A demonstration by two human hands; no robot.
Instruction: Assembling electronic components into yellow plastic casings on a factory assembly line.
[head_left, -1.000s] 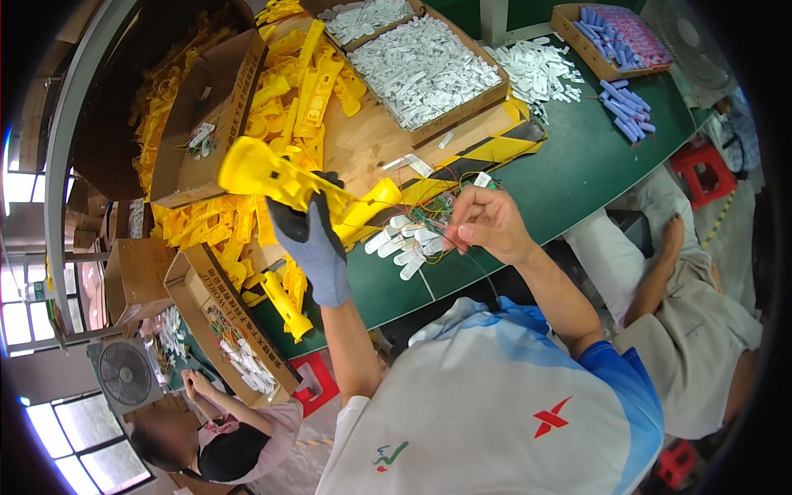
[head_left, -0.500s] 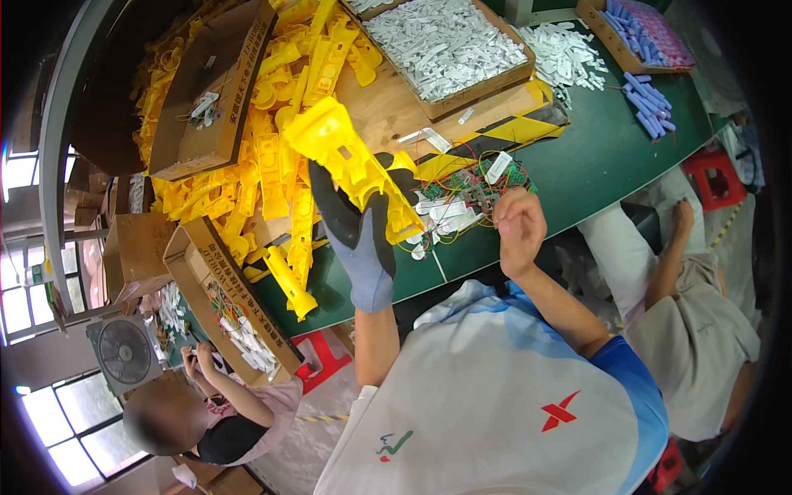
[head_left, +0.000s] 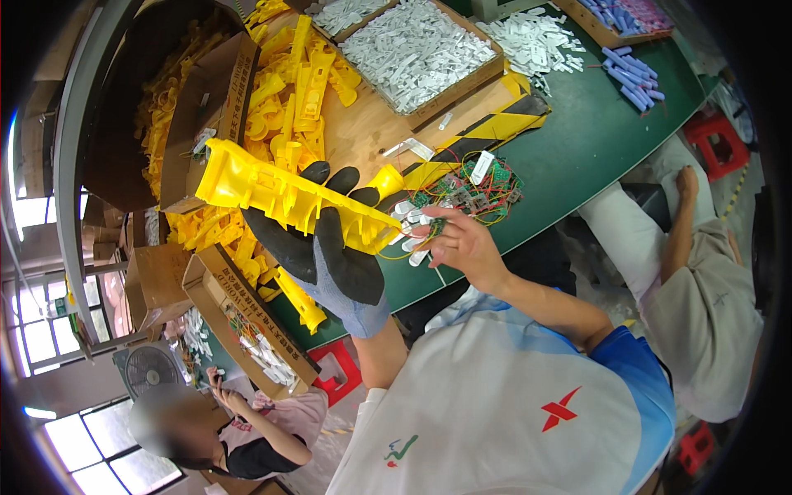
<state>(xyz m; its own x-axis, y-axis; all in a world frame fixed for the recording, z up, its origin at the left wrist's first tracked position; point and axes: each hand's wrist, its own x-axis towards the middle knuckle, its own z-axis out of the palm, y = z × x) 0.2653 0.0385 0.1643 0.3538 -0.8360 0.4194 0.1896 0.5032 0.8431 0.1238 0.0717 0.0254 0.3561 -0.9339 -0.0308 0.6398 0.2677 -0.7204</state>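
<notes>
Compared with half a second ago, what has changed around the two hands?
The left hand, still holding the yellow part, has turned it: the wide end swung left, and ribs now show. The right hand has moved left, near the part's narrow end; whether it grips anything is unclear. The cardboard box of white pieces stayed.

One held yellow casing [head_left: 285,195], two co-workers [head_left: 276,425], three red stools [head_left: 711,126]

I have the gloved left hand [head_left: 334,262] holding a yellow shell [head_left: 285,195], the right hand [head_left: 464,246] near wired circuit boards [head_left: 501,175].
</notes>
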